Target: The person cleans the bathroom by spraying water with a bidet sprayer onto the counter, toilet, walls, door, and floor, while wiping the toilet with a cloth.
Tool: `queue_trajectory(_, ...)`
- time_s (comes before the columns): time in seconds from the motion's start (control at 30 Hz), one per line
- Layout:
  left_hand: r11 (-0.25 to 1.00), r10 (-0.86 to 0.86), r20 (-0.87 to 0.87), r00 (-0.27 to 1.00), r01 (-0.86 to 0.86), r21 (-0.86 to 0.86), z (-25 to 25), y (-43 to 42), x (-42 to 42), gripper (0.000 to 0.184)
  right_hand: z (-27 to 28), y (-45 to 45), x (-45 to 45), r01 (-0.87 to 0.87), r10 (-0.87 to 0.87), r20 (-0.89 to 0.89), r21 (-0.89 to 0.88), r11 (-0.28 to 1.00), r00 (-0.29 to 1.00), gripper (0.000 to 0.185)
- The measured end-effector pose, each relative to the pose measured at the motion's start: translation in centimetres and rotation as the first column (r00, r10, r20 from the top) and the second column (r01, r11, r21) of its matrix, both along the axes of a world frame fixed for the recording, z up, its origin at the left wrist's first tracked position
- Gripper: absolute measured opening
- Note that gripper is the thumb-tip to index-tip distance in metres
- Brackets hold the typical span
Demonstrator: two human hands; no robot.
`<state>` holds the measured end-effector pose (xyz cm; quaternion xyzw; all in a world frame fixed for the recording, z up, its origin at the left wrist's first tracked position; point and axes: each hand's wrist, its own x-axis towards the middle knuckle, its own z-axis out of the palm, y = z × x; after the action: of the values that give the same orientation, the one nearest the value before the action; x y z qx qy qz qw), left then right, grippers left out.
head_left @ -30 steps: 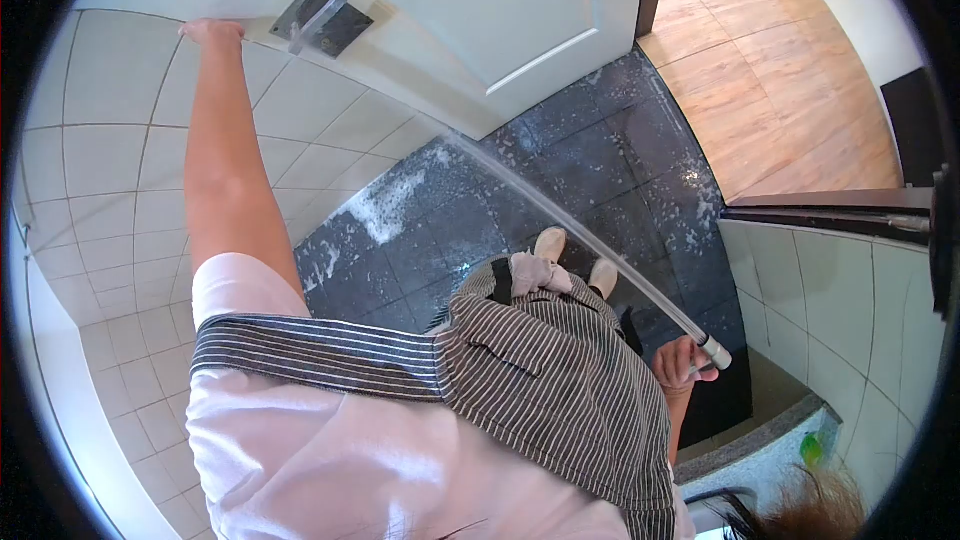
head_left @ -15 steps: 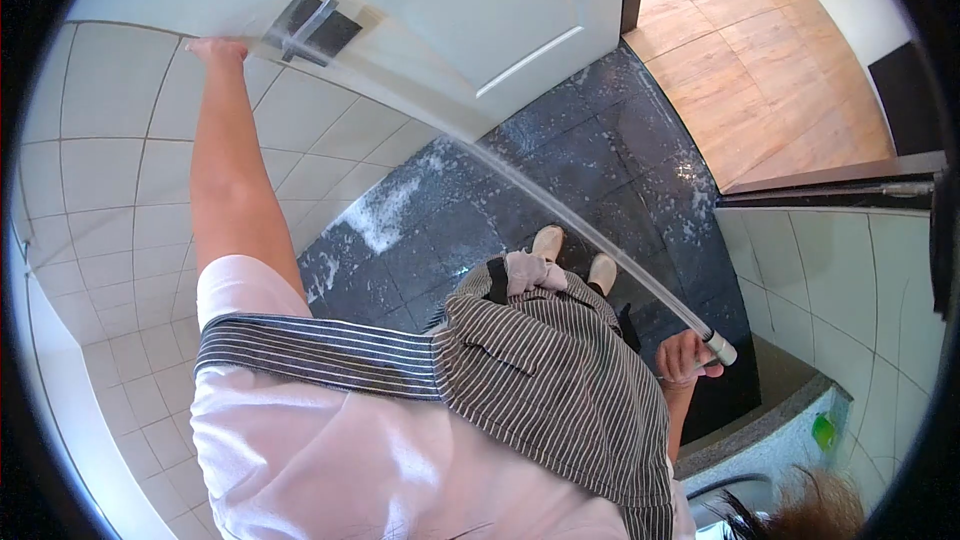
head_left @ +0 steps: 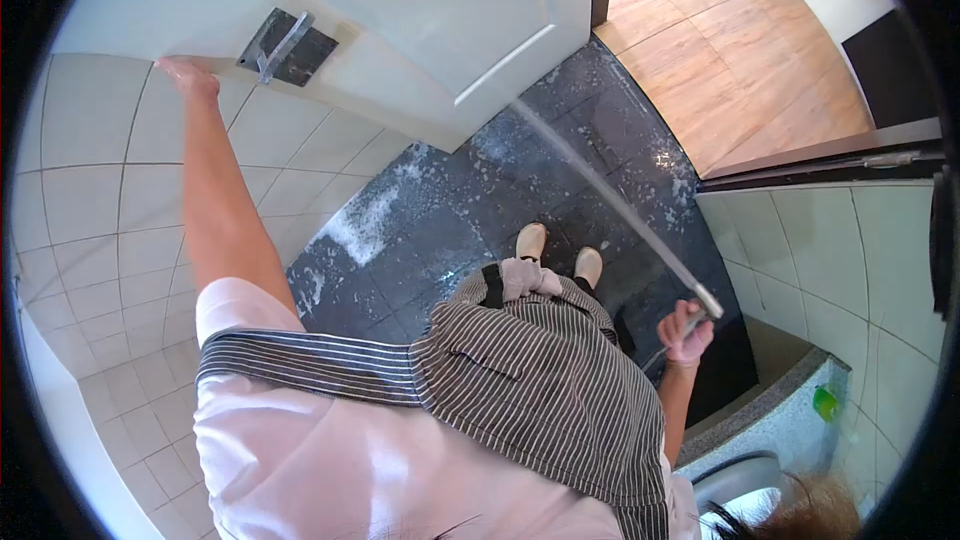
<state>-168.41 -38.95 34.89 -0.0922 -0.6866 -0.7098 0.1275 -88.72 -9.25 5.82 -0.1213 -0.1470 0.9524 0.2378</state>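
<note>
My right hand (head_left: 685, 332) is wrapped round a small silver spray nozzle (head_left: 708, 302) above the dark floor. From its tip a white water jet (head_left: 600, 185) shoots up and left towards the lower part of the white door (head_left: 420, 15). With the arm stretched far out, my left hand (head_left: 190, 77) grips the door's edge, its fingers partly hidden there. Beside that hand is the door handle (head_left: 285, 46) on its dark square plate. A thin hose seems to run down from the nozzle, partly hidden by my striped apron (head_left: 530, 390).
Wet dark floor tiles (head_left: 420, 230) carry white foam (head_left: 365, 225). Beyond the doorway lies a tan tiled floor (head_left: 740, 60). A toilet (head_left: 740, 475) stands at lower right, near a stone-edged ledge (head_left: 740, 405) and a green object (head_left: 825, 403). Pale wall tiles (head_left: 90, 205) line the left.
The jet has swung from the handle area to the door's lower part, and my right hand has tilted the nozzle upward. The view has shifted slightly; my left hand stays at the door's edge.
</note>
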Motion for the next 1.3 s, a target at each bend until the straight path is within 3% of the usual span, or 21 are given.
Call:
queue_trajectory(0.1,1.0,-0.008,0.014,1.0,0.008,0.0,-0.1,1.5,5.7,0.074,-2.0,-0.5,-1.5,-0.1,0.107,0.177,-0.048,0.994,0.978,0.044)
queue_trajectory(0.17,0.977,0.051,-0.188,0.981,-0.088,-0.195,-1.6,1.4,7.6,0.074,-3.5,0.0,-2.5,-0.185,0.188,0.139,-0.036,0.982,0.972,0.043)
queue_trajectory(0.2,0.978,0.048,-0.186,0.981,-0.084,-0.191,-1.6,1.4,8.8,0.074,-4.2,0.5,-2.8,-0.181,0.184,0.141,-0.033,0.983,0.973,0.043)
queue_trajectory(0.3,0.983,0.052,-0.118,0.992,-0.072,-0.17,-1.2,1.9,13.9,0.076,-6.6,1.8,-3.1,-0.198,0.208,0.176,-0.074,0.977,0.962,0.042)
queue_trajectory(0.5,0.979,0.032,-0.037,0.999,-0.039,-0.2,-0.7,2.3,21.3,0.071,-8.5,5.8,-2.7,0.01,0.0,0.119,-0.084,0.996,0.993,0.036)
queue_trajectory(0.53,0.972,-0.06,-0.01,0.998,0.056,-0.228,-0.5,2.2,22.2,0.068,-8.7,6.4,-2.5,0.029,-0.019,0.127,-0.082,0.996,0.992,0.035)
queue_trajectory(0.57,0.956,-0.15,0.016,0.989,0.149,-0.252,-0.2,2.0,23.3,0.065,-8.9,6.8,-2.1,0.026,-0.016,0.121,-0.078,0.997,0.992,0.035)
queue_trajectory(0.63,0.971,-0.101,-0.004,0.995,0.097,-0.218,-0.1,3.3,26.4,0.062,-9.5,7.3,-1.3,-0.043,0.056,0.125,-0.102,0.994,0.991,0.034)
queue_trajectory(0.7,0.981,-0.066,0.008,0.998,0.067,-0.184,-0.9,4.6,24.9,0.059,-9.9,7.7,-2.6,-0.096,0.114,0.187,-0.1,0.99,0.976,0.037)
queue_trajectory(0.77,0.937,-0.161,0.203,0.966,0.214,-0.275,-1.0,4.2,23.5,0.053,-10.0,7.6,-2.9,-0.192,0.21,0.355,-0.084,0.978,0.911,0.041)
queue_trajectory(0.8,0.937,-0.177,0.189,0.966,0.223,-0.267,-0.7,4.3,24.2,0.053,-10.1,7.5,-2.5,-0.184,0.203,0.454,-0.086,0.979,0.868,0.043)
queue_trajectory(0.87,0.804,-0.177,0.225,0.958,0.272,-0.529,0.6,5.8,27.8,0.055,-10.9,7.6,-1.4,-0.25,0.241,0.53,-0.056,0.967,0.813,0.042)
queue_trajectory(0.9,0.804,-0.193,0.218,0.957,0.282,-0.524,1.5,6.5,29.0,0.055,-11.4,7.6,-0.6,-0.328,0.288,0.613,-0.048,0.943,0.736,0.041)
queue_trajectory(0.93,0.709,-0.297,0.299,0.907,0.419,-0.567,2.9,7.2,30.1,0.056,-11.8,7.5,0.0,-0.315,0.27,0.61,-0.036,0.949,0.745,0.041)
queue_trajectory(0.97,0.593,-0.383,0.383,0.841,0.542,-0.596,3.8,7.8,30.9,0.057,-12.2,7.2,0.7,-0.383,0.296,0.695,-0.032,0.923,0.655,0.037)
queue_trajectory(1.0,0.594,-0.397,0.372,0.839,0.544,-0.593,4.3,8.2,31.5,0.057,-12.6,6.9,1.3,-0.45,0.311,0.772,-0.037,0.892,0.554,0.034)
queue_trajectory(1.03,0.513,-0.446,0.42,0.79,0.61,-0.604,4.7,8.7,32.0,0.056,-13.3,6.5,2.2,-0.44,0.297,0.771,-0.024,0.898,0.564,0.034)
queue_trajectory(1.07,0.425,-0.487,0.47,0.736,0.67,-0.609,4.9,9.1,32.4,0.055,-13.7,6.0,3.0,-0.447,0.294,0.822,-0.055,0.893,0.487,0.03)
queue_trajectory(1.2,0.291,-0.617,0.314,0.721,0.58,-0.761,3.2,11.6,33.0,0.048,-14.1,4.3,5.8,-0.36,0.242,0.914,-0.117,0.926,0.327,0.023)
queue_trajectory(1.27,-0.093,-0.449,0.493,0.745,0.51,-0.855,3.3,15.0,35.1,0.042,-14.1,4.0,7.3,-0.308,0.208,0.936,-0.117,0.944,0.283,0.022)
queue_trajectory(1.3,-0.098,-0.464,0.491,0.737,0.507,-0.856,1.7,15.7,35.3,0.042,-14.0,3.8,8.0,-0.28,0.183,0.933,-0.095,0.955,0.308,0.023)
